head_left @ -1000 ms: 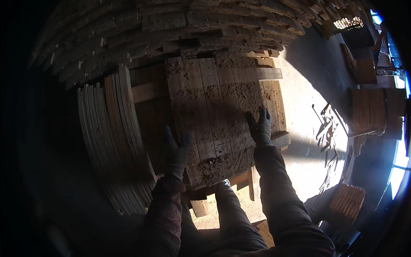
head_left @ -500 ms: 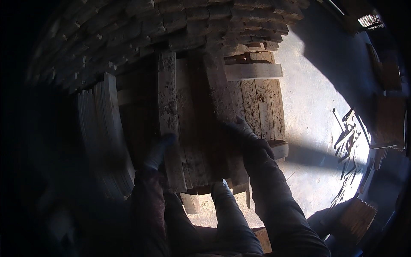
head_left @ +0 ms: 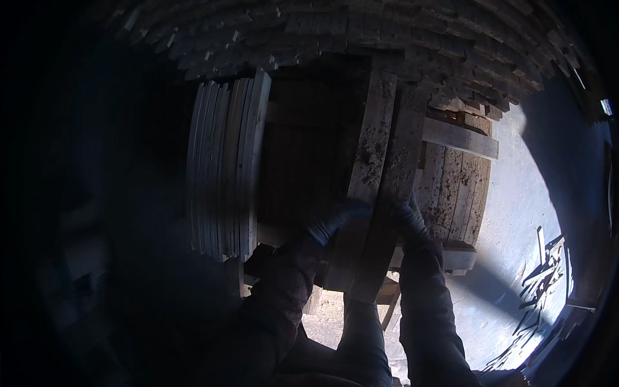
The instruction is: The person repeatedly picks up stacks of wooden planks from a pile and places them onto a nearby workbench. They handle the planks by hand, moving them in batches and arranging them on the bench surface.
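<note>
Two long, rough wooden boards lie side by side, running away from me, with a narrow dark gap near their far ends. My left hand (head_left: 342,216), in what looks like a dark glove, is closed at the outer edge of the left board (head_left: 372,145), which is speckled with dirt. Against the outer edge of the right board (head_left: 407,142), my right hand (head_left: 406,218) is closed too. Deep shadow hides most of the fingers on both hands. The boards' near ends reach close to my legs.
On the left, several planks (head_left: 225,168) stand on edge in a row. Dirt-speckled planks (head_left: 454,187) lie on the right, with crosspieces (head_left: 461,137) at their ends. A large lumber stack (head_left: 361,26) rises beyond. Scrap strips (head_left: 541,277) litter the sunlit floor (head_left: 516,187).
The left board has moved right, up close to the right board, narrowing the wide gap between them. My left hand has moved right with it. The whole view has also shifted.
</note>
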Available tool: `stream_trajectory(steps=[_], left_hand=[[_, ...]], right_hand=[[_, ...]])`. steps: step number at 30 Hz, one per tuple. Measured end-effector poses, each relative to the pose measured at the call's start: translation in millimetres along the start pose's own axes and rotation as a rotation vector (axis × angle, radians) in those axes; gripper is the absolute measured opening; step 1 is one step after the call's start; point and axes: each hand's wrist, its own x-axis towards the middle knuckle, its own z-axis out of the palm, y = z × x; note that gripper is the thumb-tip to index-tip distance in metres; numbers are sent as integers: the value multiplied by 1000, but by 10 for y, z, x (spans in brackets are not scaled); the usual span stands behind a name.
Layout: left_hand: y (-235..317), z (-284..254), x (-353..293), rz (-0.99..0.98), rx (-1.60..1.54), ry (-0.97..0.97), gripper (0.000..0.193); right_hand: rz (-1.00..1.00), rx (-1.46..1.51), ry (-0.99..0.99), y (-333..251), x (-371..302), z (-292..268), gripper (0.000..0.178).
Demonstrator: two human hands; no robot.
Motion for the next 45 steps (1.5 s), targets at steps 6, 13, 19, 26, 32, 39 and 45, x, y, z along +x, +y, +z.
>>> stream_trajectory(steps=[6, 13, 19, 26, 32, 39, 45], left_hand=[[1066, -1081, -1691, 292, -21, 219, 103], [1171, -3921, -2425, 298, 441, 754, 97], [340, -4371, -1811, -38, 954, 852, 102], [-31, -5361, -1769, -32, 233, 534, 68], [-531, -5535, -1743, 92, 73, 368, 46], [-423, -6151, -2057, -188, -40, 335, 66], [-21, -5590, -2419, -166, 74, 372, 49]], right_hand=[[-1, -101, 153, 236, -263, 1244, 87], [-169, -1389, 600, 1082, 637, 2409, 115], [37, -865, 416, 1634, 826, 2750, 103], [116, -173, 324, 1656, 845, 2330, 72], [182, -258, 211, 1862, 1074, 2234, 91], [185, -344, 99, 2043, 1388, 2544, 115], [255, -347, 182, 2014, 553, 2607, 137]])
